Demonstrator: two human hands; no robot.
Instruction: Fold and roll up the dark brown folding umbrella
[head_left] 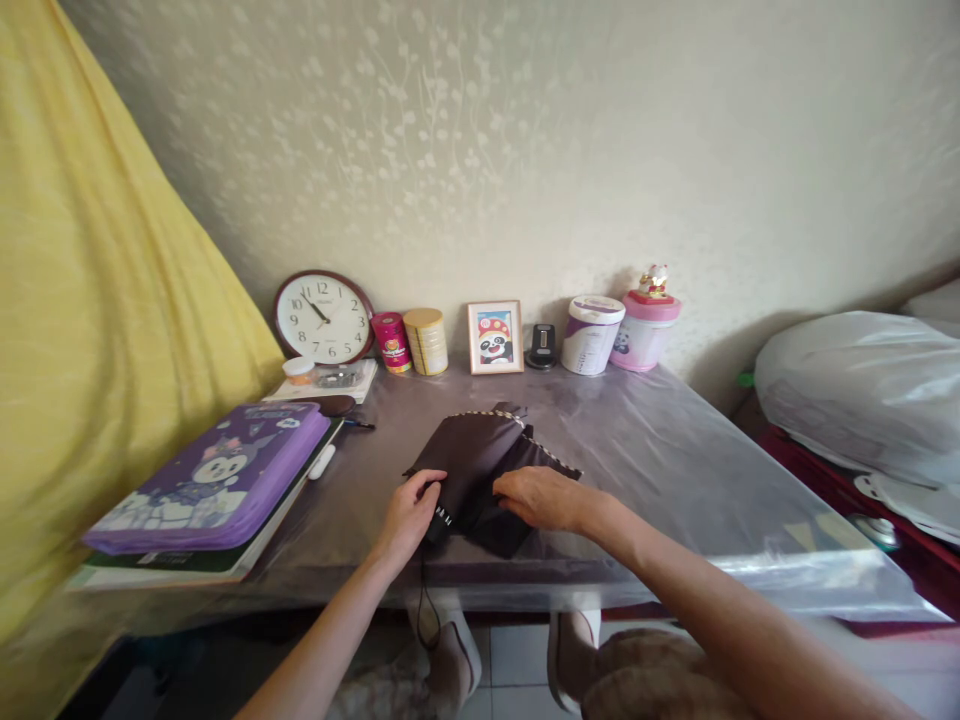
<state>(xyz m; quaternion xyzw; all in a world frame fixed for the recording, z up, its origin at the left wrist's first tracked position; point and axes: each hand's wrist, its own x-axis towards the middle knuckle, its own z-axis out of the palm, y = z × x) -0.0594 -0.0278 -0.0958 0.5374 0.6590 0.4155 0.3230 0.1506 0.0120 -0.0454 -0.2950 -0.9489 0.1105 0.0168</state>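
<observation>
A dark folding umbrella (pixel 472 455) with a checkered trim lies collapsed on the table, its canopy loose and spread in folds. Its handle end points toward me, and a thin wrist strap loop hangs over the table's front edge. My left hand (pixel 411 515) holds the left side of the canopy near the handle, thumb on top. On the right, my right hand (pixel 536 497) has its fingers pinched on a fold of the black fabric. The undersides of both hands' grips are partly hidden.
Left on the plastic-covered table (pixel 637 480) lies a purple cartoon folder (pixel 217 470) on books. Along the wall stand a clock (pixel 324 318), a pink can (pixel 392 343), a yellow can (pixel 426 342), a picture frame (pixel 495 338) and tubs (pixel 592 337). Bulky plastic bags (pixel 862 390) sit at right.
</observation>
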